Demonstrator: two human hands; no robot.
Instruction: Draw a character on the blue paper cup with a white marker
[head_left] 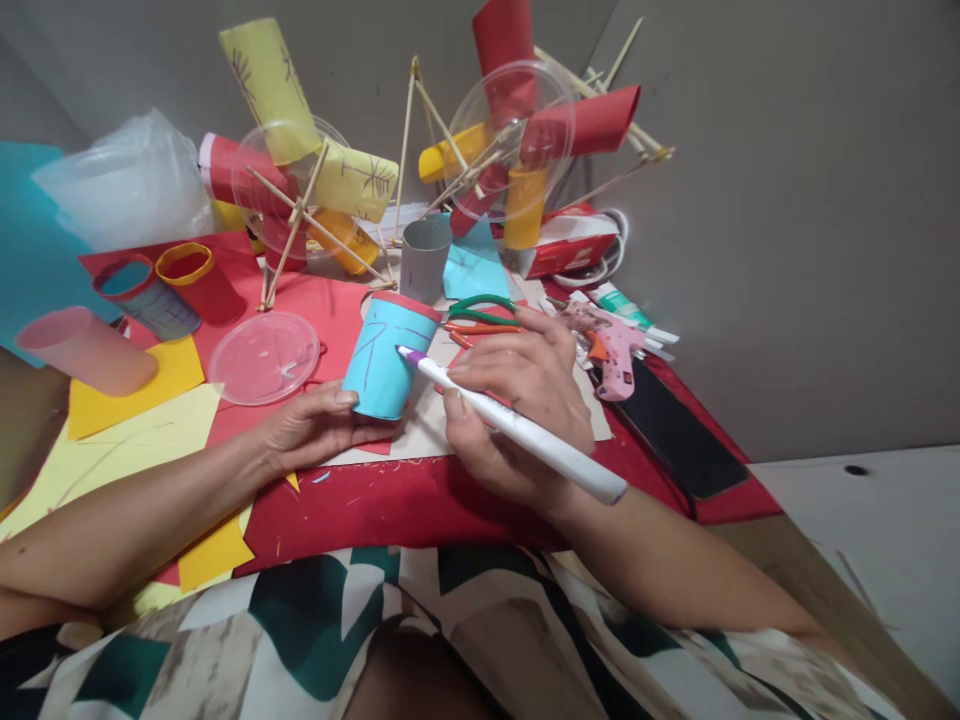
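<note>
My left hand [315, 425] grips a blue paper-covered cup [384, 358] with a red rim, tilted on its side over the red sheet. My right hand [517, 400] is closed round a white marker [525, 432] with a purple tip. The tip touches the cup's side, where thin purple lines are drawn. Both forearms rest near the table's front edge.
Two paper-and-stick windmills [307, 190] [517, 130] stand at the back. A clear lid [264, 357], coloured cups [146, 295], a grey tube [424, 258], scissors [480, 315], a pink glue gun [616, 350], a black phone [675, 430] and yellow paper [127, 440] lie around.
</note>
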